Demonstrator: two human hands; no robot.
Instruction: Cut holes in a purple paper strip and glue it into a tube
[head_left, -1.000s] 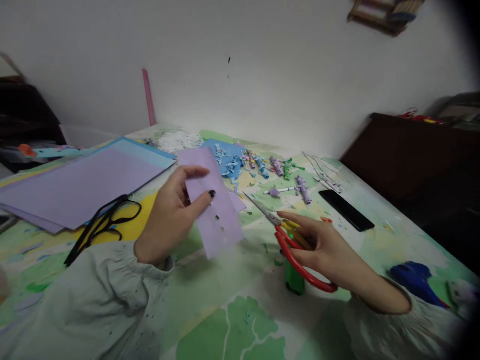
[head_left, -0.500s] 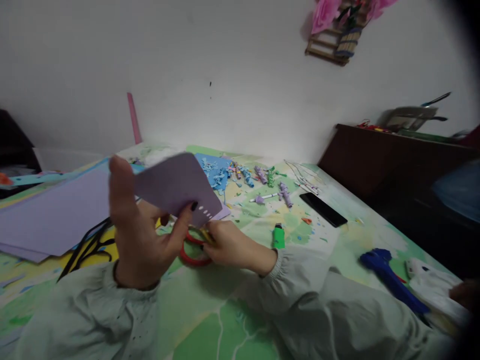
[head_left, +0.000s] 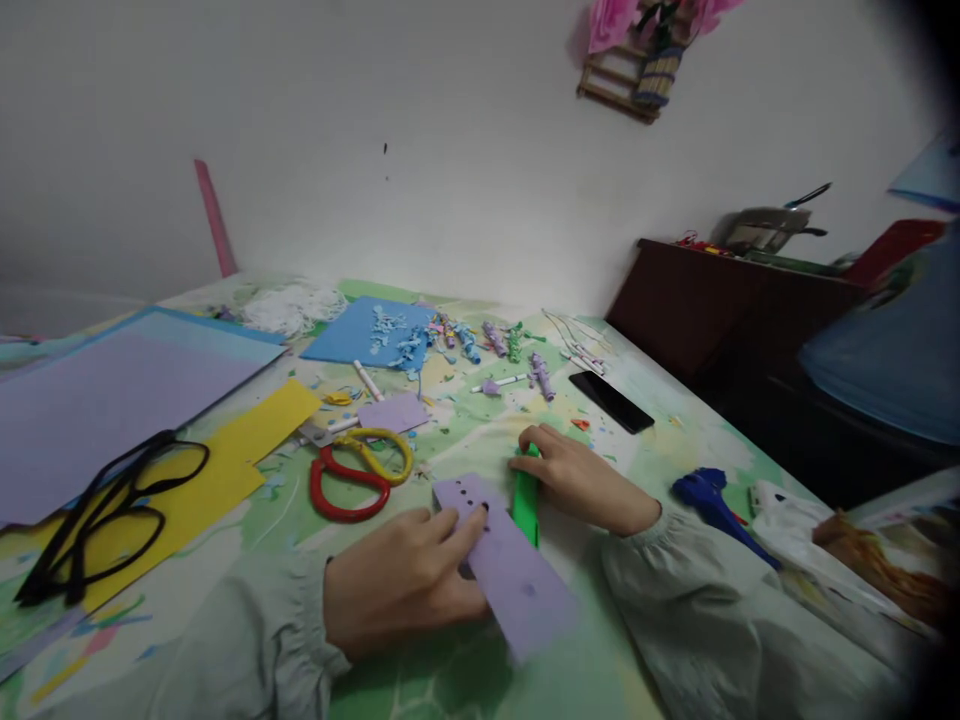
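Bench scene, clock directions taken from the centre of the view. A table (head_left: 285,520) with a green, white and yellow patterned cover carries paper scraps; a pale wall (head_left: 465,180) rises at twelve, bearing a slatted wooden ornament (head_left: 615,90) with pink flowers (head_left: 615,22) at one. A dark cabinet (head_left: 690,310) stands near three; the grey vessel (head_left: 765,232) on top has a slender dark rod (head_left: 810,195) at its upper edge, its contents indistinct. At nine, blue scraps (head_left: 386,325) lie on a blue sheet (head_left: 326,345); a purple sheet (head_left: 142,390) lies farther out. At eight, scissors (head_left: 351,490) with red and yellow handles rest on the table; a phone (head_left: 611,402) lies between three and four. Between five and six, a punched purple strip (head_left: 517,570) is pinched in the left hand (head_left: 405,580). The right hand (head_left: 581,480), between four and five, is closed around a green tool (head_left: 527,505) just beside the strip
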